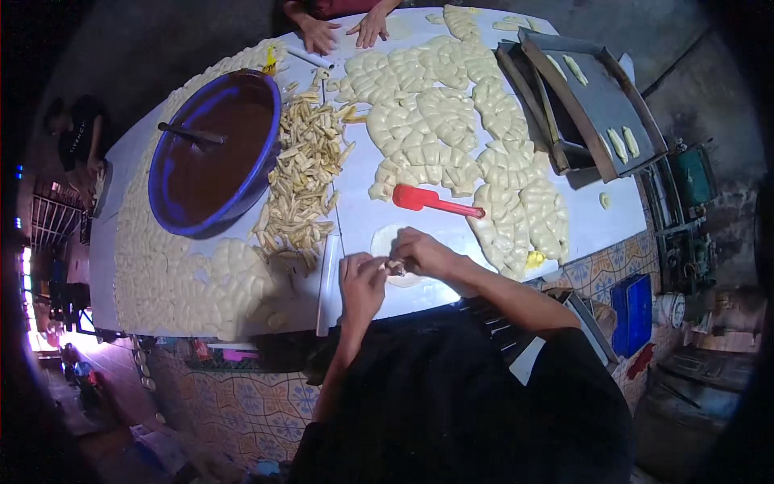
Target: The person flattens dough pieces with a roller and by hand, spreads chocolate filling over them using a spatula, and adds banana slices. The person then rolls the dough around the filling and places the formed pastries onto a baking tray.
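Both of my hands meet above a thin pale dough round [384,242] on the white table. My left hand [363,290] is closed at the near end of a small brown-and-cream piece of filling [395,266], and my right hand [427,254] pinches it from the other side. Just left of them lies a white rolling pin [327,286]. Beyond the round, a red scoop [419,198] rests beside cut dough lumps [508,226]. Peeled banana pieces [298,185] are heaped left of centre.
A blue tub [193,228] of brown mixture stands at left among more dough lumps [161,282]. Stacked metal trays [597,105] with shaped pieces sit at back right. Another person's hands [343,32] rest at the far edge, near another pin [306,56]; a person [85,137] is at left.
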{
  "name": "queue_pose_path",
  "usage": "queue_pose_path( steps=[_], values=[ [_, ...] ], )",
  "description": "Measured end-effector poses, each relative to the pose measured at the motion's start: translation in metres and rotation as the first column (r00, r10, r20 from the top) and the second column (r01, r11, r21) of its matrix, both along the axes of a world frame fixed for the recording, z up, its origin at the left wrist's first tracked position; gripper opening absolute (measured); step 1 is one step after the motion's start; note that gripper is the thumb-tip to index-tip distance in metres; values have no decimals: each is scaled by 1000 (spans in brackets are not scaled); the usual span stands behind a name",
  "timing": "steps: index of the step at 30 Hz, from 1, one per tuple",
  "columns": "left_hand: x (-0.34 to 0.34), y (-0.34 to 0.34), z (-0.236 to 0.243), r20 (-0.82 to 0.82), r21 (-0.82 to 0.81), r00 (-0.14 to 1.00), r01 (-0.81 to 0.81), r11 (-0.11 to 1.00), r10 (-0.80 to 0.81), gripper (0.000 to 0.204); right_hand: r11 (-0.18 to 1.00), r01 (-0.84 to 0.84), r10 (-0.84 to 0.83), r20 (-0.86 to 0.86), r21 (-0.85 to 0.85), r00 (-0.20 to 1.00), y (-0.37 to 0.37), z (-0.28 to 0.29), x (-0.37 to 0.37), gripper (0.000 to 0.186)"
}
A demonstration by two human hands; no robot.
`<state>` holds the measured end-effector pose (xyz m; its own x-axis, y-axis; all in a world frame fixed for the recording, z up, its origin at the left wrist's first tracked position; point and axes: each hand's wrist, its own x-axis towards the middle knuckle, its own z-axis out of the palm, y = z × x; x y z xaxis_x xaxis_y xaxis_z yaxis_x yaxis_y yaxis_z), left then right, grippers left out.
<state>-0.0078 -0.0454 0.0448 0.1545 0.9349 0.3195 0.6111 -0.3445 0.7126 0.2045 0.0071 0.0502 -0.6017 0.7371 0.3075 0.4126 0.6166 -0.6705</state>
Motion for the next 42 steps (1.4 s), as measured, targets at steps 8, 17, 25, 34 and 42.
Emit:
queue_pose_path(
  steps=[8, 17, 25, 34, 42],
  values=[
    [0, -20, -5, -185, 167, 978, 130, 977, -99, 8, 990, 118, -118, 1, 72, 993, -66, -8, 10, 28],
    [16, 18, -6, 24, 98, 982, -189, 977, 187, 12, 927, 345, -364, -129, -148, 923, -14, -5, -5, 24],
    [18, 10, 13, -261, 174, 964, -11, 985, 57, 42, 975, 186, -191, 35, 117, 981, -33, -13, 11, 37],
    [12, -6, -4, -414, 94, 908, -31, 995, 67, 47, 859, 490, -498, 15, 149, 867, -31, 2, 9, 32],
    [35, 96, -16, -537, -44, 816, -280, 959, 214, 73, 789, 575, -612, 371, 218, 698, 45, -11, -34, 71]
  ],
)
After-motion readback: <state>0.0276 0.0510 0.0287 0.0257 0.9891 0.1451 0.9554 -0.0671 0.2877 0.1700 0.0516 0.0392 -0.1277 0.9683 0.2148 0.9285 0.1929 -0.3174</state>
